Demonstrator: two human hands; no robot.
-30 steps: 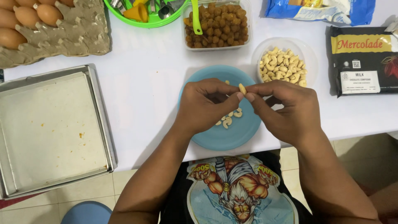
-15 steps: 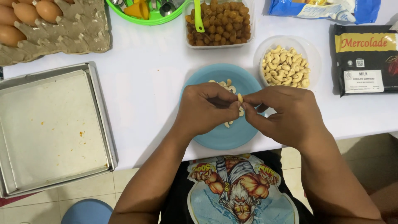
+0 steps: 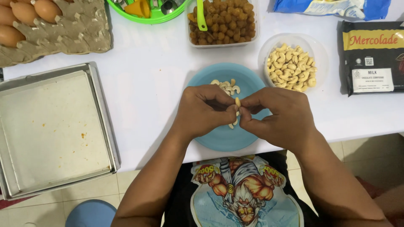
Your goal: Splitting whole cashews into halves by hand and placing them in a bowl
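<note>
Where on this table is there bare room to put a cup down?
Bare white table lies between the metal tray and the blue plate, below the egg carton. It is crowded along the far edge and on the right, around the cashew tub and black packet.

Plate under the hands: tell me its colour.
The plate is plain light blue, seen best in the head view.

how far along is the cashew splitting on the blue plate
Done: a small pile of pale cashew pieces lies on the round blue plate. In hand: the left hand and right hand pinch one cashew between their fingertips above the plate. Left: the clear round plastic tub of whole cashews looks nearly full, so most remains.
</note>
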